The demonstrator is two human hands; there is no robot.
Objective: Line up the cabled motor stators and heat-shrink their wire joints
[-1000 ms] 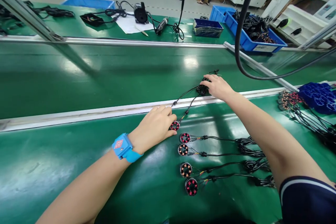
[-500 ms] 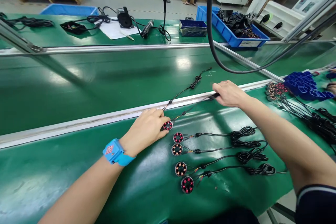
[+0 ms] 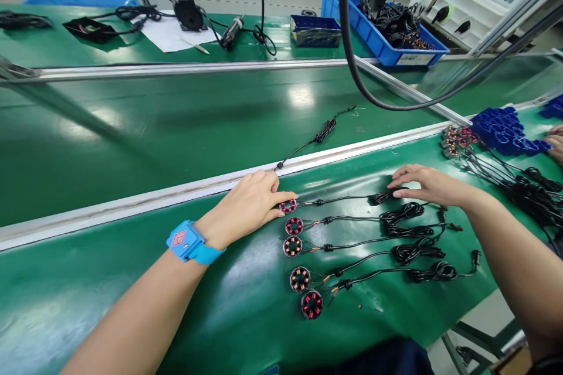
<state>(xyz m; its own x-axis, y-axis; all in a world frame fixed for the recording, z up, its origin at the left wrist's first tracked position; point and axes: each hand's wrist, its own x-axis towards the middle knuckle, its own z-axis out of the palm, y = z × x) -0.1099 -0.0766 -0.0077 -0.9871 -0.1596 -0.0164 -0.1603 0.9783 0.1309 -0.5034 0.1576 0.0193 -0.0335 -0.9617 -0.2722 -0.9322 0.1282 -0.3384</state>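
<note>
5 wound stators (image 3: 294, 239) lie in a column on the green bench (image 3: 237, 316), black cables (image 3: 352, 245) trailing right. The left hand (image 3: 241, 208) pinches the farthest stator (image 3: 288, 206) between thumb and forefinger; the right hand (image 3: 426, 186), fingers parted, touches its cable bundle (image 3: 380, 197), though whether it grips I cannot tell.

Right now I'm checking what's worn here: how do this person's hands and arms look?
The left hand and right hand wear no gloves. The left arm has a bright blue wristband, whose boxy piece bears a reddish square marking. The right arm shows no band.
</note>
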